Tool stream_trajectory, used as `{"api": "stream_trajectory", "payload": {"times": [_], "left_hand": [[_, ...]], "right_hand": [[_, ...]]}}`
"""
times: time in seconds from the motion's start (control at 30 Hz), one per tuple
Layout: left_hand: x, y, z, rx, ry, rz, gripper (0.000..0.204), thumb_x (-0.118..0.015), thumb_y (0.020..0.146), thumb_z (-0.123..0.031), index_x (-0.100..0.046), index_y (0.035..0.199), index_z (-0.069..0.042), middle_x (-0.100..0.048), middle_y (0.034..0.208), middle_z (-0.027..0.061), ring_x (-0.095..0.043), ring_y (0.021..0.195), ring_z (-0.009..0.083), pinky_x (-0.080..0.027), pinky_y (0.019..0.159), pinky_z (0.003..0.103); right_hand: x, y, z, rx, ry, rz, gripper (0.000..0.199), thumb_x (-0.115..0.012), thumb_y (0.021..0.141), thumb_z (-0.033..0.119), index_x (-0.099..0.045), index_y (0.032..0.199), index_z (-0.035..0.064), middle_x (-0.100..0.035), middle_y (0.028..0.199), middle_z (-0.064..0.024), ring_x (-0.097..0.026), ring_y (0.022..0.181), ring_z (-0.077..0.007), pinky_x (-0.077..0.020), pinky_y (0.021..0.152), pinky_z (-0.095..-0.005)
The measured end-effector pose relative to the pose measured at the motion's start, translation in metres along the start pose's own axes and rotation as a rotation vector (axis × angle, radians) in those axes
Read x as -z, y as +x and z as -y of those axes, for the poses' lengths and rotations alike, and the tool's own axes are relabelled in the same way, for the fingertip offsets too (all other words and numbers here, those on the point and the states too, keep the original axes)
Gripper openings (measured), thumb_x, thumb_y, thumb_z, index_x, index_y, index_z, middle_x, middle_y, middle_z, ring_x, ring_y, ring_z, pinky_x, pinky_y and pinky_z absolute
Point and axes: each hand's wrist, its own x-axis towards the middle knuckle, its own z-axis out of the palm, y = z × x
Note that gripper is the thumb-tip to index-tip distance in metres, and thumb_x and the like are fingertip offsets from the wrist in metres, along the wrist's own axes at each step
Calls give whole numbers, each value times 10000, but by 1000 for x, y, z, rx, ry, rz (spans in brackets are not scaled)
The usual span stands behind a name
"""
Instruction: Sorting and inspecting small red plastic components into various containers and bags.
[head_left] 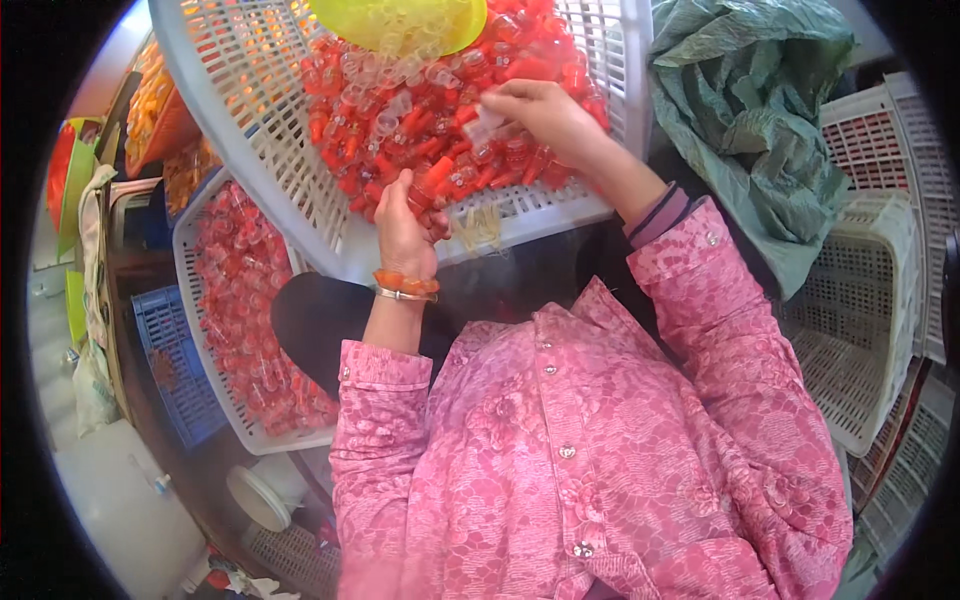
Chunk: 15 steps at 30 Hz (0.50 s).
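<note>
A large white slatted basket [240,160] in front of me is heaped with small red plastic pieces [400,150], and clear plastic caps [385,75] lie spread over them. My left hand [403,225] is closed around a red tube-shaped plastic piece [432,178] at the basket's near side. Over the heap, my right hand [545,118] pinches a small clear plastic piece [484,125] between thumb and fingers. A yellow bowl [440,35] with more clear caps rests at the far side. Pale rubber bands [482,230] hang on the near rim.
A second white basket [185,260] of wrapped red pieces stands at left, beside a blue crate [175,345]. Orange pieces [150,110] fill a container further back. To the right are a crumpled green sack [750,120] and a white crate [850,290]. A white round lid [258,500] lies lower left.
</note>
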Motion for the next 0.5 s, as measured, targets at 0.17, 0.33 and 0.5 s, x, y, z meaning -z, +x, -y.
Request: {"api": "stream_trajectory", "payload": {"times": [0.17,0.33,0.5], "left_hand": [[1,-5,5,34,-25,-47,266,-511,910,-363,-519,872,-100,-544,609,39,-480,410,131,-345,354,262],[-8,-18,3,-11,58,-12,288,-499,924,-361,-514,825,-91,-504,590,19,-450,415,115,-332,370,259],[-17,-15,20,-906,598,-205,305,-465,957,-291,-491,764,-56,-457,589,2,-415,472,90,-339,432,261]], "right_hand": [[-20,-6,-13,203,-307,92,264,-603,892,191,-620,1052,-19,-663,921,-53,-632,827,-118,-500,775,-257],[-40,-25,-20,227,-357,270,251,-594,900,204,-631,1049,6,-659,882,-34,-627,809,-107,-499,746,-247],[-53,-34,-22,15,-171,302,251,-574,913,245,-640,1014,25,-636,811,-18,-601,704,-79,-486,637,-231]]}}
